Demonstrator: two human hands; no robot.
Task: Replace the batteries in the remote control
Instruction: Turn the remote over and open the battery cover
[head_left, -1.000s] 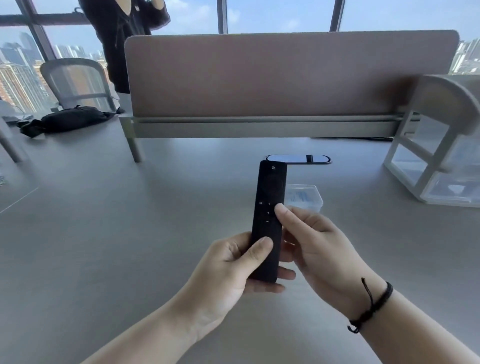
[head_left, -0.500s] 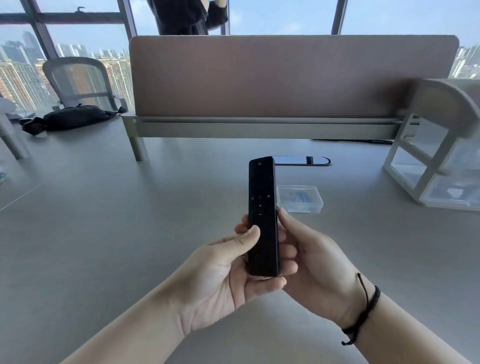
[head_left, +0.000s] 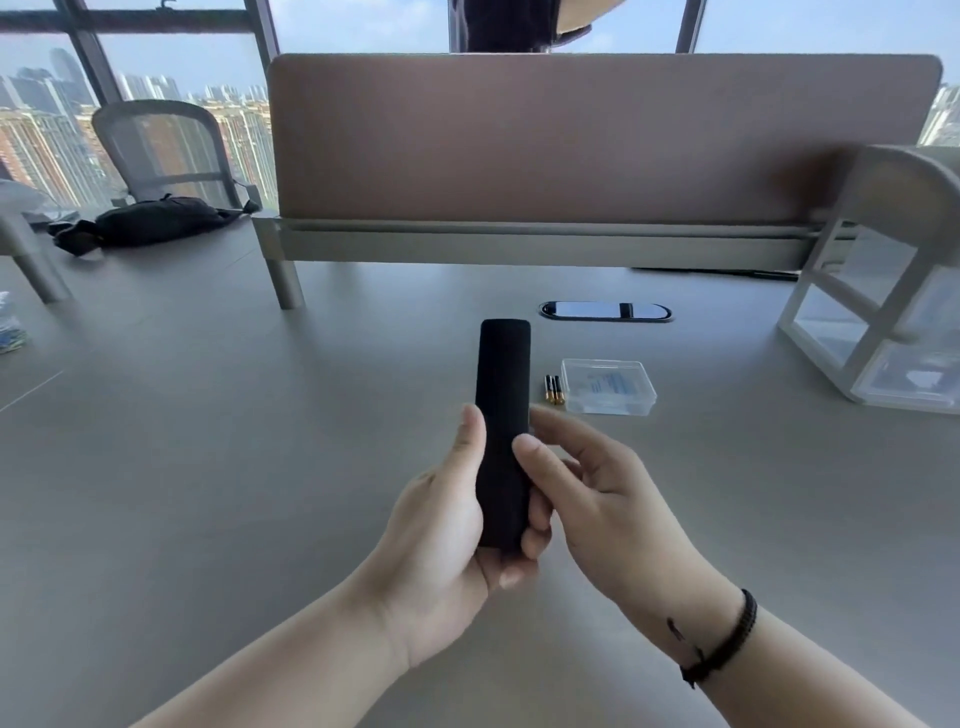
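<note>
A slim black remote control (head_left: 503, 395) stands upright above the grey desk, its plain back side turned to me. My left hand (head_left: 447, 525) wraps its lower half, thumb along the left edge. My right hand (head_left: 587, 488) touches its right side, thumb pressed on the back and fingers curled behind it. Two small batteries (head_left: 554, 389) with gold ends lie side by side on the desk just right of the remote. Beside them sits a clear plastic box (head_left: 608, 387) with a blue-printed label inside.
A padded divider (head_left: 597, 140) stands across the back of the desk, with an oval cable port (head_left: 605, 311) in front of it. A white rack (head_left: 883, 306) stands at the right. A black bag (head_left: 150, 221) and a mesh chair (head_left: 166, 148) are at the far left.
The remote has been turned over from its button side to its plain back. The two batteries, hidden behind it before, are now in sight. A person behind the divider moved right.
</note>
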